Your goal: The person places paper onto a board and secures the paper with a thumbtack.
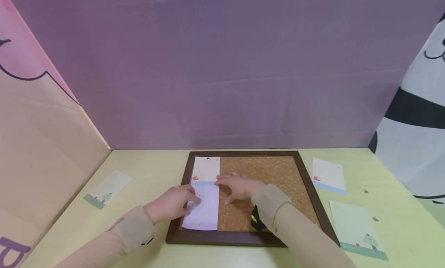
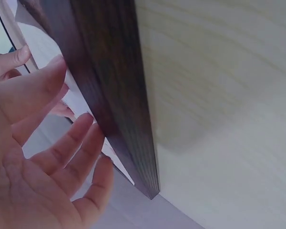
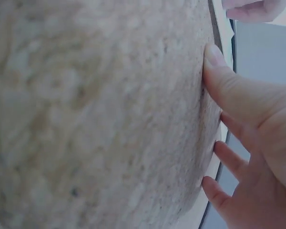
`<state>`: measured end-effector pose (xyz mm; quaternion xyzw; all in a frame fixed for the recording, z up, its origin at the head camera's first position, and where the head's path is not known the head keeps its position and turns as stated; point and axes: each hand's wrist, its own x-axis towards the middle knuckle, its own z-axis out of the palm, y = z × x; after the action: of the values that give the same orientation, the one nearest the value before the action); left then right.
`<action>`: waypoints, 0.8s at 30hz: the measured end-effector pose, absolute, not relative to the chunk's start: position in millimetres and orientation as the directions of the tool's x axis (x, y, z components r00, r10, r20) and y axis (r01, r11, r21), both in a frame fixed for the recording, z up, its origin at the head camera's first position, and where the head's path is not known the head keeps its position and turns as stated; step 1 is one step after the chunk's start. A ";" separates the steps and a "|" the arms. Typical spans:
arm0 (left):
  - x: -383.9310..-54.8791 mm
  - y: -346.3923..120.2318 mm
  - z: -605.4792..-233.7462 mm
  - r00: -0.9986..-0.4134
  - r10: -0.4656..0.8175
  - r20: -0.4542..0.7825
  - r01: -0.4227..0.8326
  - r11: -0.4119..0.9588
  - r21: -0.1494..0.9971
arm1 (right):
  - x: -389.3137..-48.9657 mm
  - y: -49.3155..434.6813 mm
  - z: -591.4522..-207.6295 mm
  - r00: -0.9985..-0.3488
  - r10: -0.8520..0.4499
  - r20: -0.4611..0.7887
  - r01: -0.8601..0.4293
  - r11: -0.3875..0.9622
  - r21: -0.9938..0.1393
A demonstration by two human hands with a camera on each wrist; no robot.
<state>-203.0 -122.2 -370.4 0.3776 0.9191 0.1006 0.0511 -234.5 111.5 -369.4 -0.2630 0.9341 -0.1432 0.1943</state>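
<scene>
A brown-framed cork board (image 1: 259, 165) lies on the table. Along its left side is a white note sheet (image 1: 205, 168) with a red motif and blue band, a small round pin (image 1: 208, 158) at its top. Directly below sits a plain lavender-white sheet (image 1: 205, 210), its bottom edge slightly curled. My left hand (image 1: 174, 201) touches this lower sheet's left side, fingers loosely bent, beside the frame (image 2: 114, 86). My right hand (image 1: 238, 187) rests with spread fingertips near the sheets' right edge; its thumb touches the cork (image 3: 133, 119).
A green-banded note (image 1: 108, 187) lies left of the board. To the right are a blue-banded note (image 1: 328, 175), a larger green-banded note (image 1: 358, 225) and two small pins (image 1: 366, 191). A black-and-yellow object (image 1: 256, 221) shows at my right wrist. A purple cloth wall (image 1: 222, 75) stands behind.
</scene>
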 end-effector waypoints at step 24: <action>-204.8 -127.9 -374.4 -0.698 0.716 -0.025 0.678 0.671 0.301 | -206.1 98.7 -362.9 -0.618 -0.758 -0.208 -0.731 0.651 -0.202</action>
<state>-204.8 -127.9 -374.4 0.3822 0.9114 0.1354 0.0705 -206.1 98.7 -362.9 -0.4146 0.8981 -0.0484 0.1383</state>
